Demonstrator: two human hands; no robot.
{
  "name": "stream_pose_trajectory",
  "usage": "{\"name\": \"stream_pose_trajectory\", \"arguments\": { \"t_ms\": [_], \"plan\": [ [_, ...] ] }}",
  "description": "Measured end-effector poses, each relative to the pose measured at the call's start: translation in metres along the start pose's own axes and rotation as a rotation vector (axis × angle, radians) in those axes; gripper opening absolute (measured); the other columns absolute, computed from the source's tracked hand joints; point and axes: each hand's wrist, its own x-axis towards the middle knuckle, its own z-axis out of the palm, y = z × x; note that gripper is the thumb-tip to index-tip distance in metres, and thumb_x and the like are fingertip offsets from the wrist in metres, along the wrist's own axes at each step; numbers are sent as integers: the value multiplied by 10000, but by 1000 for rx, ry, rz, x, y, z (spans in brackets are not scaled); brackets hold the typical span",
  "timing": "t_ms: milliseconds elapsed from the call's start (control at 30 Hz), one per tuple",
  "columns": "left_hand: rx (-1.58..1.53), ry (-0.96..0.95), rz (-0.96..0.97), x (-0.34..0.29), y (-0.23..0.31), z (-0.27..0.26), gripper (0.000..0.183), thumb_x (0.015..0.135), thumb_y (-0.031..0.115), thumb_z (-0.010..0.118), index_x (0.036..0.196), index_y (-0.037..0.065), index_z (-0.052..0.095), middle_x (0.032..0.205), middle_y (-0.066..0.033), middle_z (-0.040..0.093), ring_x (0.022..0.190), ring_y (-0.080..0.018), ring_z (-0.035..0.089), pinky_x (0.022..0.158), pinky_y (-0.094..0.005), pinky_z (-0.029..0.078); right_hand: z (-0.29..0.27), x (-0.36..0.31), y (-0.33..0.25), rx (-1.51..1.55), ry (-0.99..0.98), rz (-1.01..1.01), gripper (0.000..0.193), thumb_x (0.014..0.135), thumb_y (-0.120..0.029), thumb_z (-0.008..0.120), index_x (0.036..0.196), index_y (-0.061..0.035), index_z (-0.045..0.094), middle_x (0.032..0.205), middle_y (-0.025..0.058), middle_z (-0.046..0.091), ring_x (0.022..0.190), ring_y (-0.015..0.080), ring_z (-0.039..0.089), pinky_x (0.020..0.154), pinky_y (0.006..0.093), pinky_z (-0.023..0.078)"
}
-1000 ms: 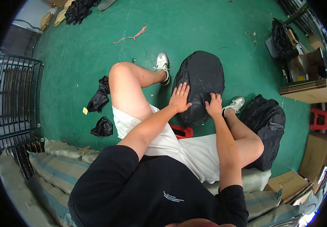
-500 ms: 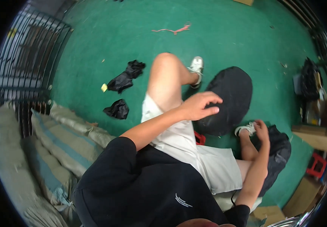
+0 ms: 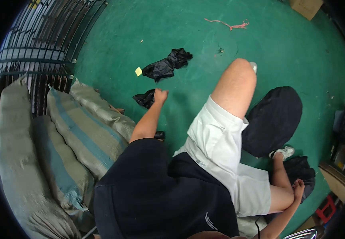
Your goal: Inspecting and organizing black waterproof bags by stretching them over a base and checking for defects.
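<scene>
Near the sacks [image 3: 80,129], left hand [image 3: 161,96] has reached black plastic [image 3: 143,99].

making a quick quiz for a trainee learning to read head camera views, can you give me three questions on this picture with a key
1. Open: Which thing is nearest the left hand?
2. True or false: The right hand is apart from the large black bundle.
3. Fill the gap: The thin string lying on the green floor is ___ in colour.

Key:
1. The small crumpled black bag on the floor; whether it is gripped is hard to tell.
2. True.
3. Pinkish red.
</scene>
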Motion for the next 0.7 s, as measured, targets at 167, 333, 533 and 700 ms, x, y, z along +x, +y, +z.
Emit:
{"name": "stream_pose_trajectory", "arguments": {
  "t_ms": [167,333,533,700],
  "plan": [
    [482,-318,-102,8,-88,14,724,749,406,753,1341,63,517,1372,-241,500,1290,-405,439,1095,-441,340,-24,-20,1,40,104,-31,19,951,-102,573,968,-104,581,741,-56,474,608,35,406,509,192,305],
    [490,-457,-184,-21,-85,50,685,806,481,684,1406,214,490,1597,-154,149,1449,-397,155,1164,-447,226,-61,-60,-9,24,221,163,81,969,-183,582,959,-102,574,692,-64,462,568,39,403,480,199,306],
    [783,-599,-272,10,-89,63,693,825,543,636,1429,245,472,1629,-69,0,1478,-377,13,1184,-499,104,-66,-60,-17,-94,198,210,118,968,-218,577,998,-110,613,759,-58,530,657,45,479,558,198,369],
    [1042,-483,-110,22,-77,43,693,835,510,619,1401,128,500,1506,-101,390,1409,-324,303,1151,-489,221,-34,-49,-36,-118,172,263,134,964,-233,581,1030,-118,608,816,-59,545,697,47,499,574,204,380]
  ]
}}
